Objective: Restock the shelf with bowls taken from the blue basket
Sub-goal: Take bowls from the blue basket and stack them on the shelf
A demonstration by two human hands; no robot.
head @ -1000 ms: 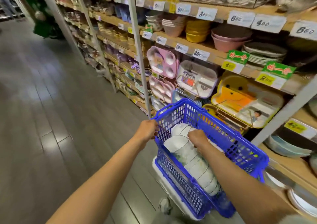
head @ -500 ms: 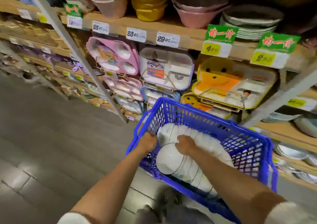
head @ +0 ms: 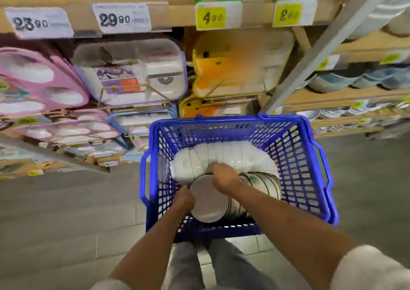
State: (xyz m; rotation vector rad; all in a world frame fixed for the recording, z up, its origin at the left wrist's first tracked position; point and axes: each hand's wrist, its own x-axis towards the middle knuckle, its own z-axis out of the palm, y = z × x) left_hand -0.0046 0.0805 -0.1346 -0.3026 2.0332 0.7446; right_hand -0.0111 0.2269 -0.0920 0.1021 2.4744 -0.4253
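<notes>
The blue basket (head: pixel 306 156) stands on the floor right in front of me, below the shelf (head: pixel 355 94). Two rows of nested white bowls lie on their sides inside it: a far row (head: pixel 221 154) and a near row (head: pixel 206 203) whose end bowl faces me. My left hand (head: pixel 185 197) grips the left rim of that end bowl. My right hand (head: pixel 223 176) curls over the top of the near row, fingers down between the two rows. Both forearms reach into the basket.
Children's divided plates, pink (head: pixel 33 81), white (head: pixel 133 72) and yellow (head: pixel 239 63), lean on wire stands behind the basket. A grey upright post (head: pixel 321 52) slants at the right. Stacked bowls (head: pixel 346 80) fill the right-hand shelves. Grey floor lies at the left.
My view has swung down and closer over the basket. My left hand has left the basket's rim and now grips the end bowl; my right hand stays on the near row.
</notes>
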